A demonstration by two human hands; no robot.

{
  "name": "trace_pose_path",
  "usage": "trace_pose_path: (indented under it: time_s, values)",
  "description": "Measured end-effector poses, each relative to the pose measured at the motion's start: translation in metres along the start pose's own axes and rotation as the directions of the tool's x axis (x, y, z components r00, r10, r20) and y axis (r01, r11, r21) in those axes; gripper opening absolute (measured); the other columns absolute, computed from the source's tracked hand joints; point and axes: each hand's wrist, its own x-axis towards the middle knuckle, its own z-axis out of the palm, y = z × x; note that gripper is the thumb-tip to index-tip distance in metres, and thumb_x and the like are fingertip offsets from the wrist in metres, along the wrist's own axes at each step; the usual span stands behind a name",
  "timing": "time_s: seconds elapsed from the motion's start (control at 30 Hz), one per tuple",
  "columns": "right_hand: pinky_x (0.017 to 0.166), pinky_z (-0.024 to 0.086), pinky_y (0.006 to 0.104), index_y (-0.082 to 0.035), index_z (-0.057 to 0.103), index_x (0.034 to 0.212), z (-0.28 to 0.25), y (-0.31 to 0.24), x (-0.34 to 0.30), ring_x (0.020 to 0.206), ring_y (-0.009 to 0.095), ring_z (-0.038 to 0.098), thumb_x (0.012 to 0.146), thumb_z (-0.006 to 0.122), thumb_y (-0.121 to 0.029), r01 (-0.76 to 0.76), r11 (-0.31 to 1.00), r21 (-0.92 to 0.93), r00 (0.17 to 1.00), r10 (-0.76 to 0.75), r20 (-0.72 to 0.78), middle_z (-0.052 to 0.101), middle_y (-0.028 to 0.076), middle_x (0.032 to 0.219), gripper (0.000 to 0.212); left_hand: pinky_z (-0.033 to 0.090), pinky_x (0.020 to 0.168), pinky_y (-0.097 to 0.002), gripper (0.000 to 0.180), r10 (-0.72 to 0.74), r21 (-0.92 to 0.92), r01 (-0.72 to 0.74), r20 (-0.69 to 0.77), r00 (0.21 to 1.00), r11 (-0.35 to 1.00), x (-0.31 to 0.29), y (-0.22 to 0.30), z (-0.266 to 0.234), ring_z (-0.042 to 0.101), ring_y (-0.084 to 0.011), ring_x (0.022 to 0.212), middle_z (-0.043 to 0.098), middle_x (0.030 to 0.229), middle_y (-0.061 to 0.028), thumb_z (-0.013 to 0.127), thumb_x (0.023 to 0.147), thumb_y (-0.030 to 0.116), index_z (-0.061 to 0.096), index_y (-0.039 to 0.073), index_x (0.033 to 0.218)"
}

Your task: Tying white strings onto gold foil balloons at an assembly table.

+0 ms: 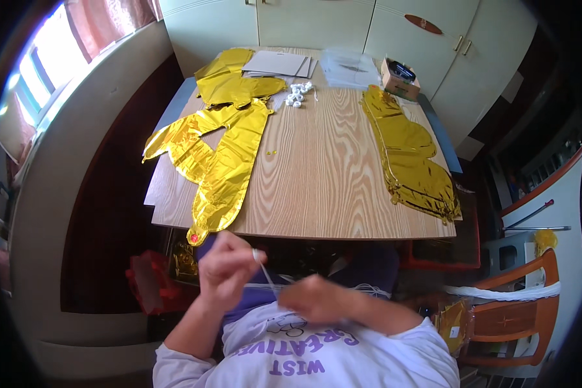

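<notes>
My left hand [225, 270] is closed in a pinch in front of the table's near edge, gripping a thin white string [267, 275] near its looped end. Slantwise down to the right, the string runs taut into my right hand [318, 299], which is closed on it and smeared by motion. Just beyond my left hand, a flat gold foil balloon [229, 174] lies on the table, its near tip with a red spot hanging over the edge. More white strings [368, 289] lie across my lap.
The wooden table [317, 187] bears gold foil sheets [236, 74], grey cards [275, 63], small white rolls [295, 97], clear plastic bags [349, 68] and a cardboard box [399, 84]. Folded gold balloons [407, 152] lie at right. White strands [507, 293] drape over a wooden chair [544, 317].
</notes>
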Motion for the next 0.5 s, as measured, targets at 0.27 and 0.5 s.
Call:
trace_pose_path:
  time_s: [0.27, 0.5]
  values:
    - [0.062, 0.050, 0.0370, -0.005, 0.060, 0.086, -0.032, 0.008, 0.014, 0.068, 0.031, 0.063, 0.086, 0.058, -0.007, -0.002, 0.985, -0.172, 0.990, -0.021, -0.136, 0.059, 0.015, 0.074, 0.003, 0.040, 0.068, -0.0279, 0.015, 0.041, -0.234, 0.022, 0.262, 0.964, 0.972, -0.003, -0.002, 0.001, 0.051, -0.0134, 0.073, 0.059, 0.085, -0.0036, 0.072, 0.080, 0.004, 0.073, 0.007, 0.094]
    - [0.059, 0.048, 0.0359, -0.005, 0.059, 0.081, -0.052, -0.013, 0.030, 0.063, 0.024, 0.059, 0.087, 0.061, -0.005, -0.078, 0.994, -0.080, 0.971, 0.057, -0.233, 0.057, 0.010, 0.071, 0.006, 0.035, 0.077, -0.0353, 0.021, 0.215, 0.303, -0.372, 0.446, 0.869, 0.877, -0.011, -0.013, 0.014, 0.052, -0.0196, 0.073, 0.060, 0.085, 0.0003, 0.073, 0.071, 0.002, 0.073, 0.013, 0.090]
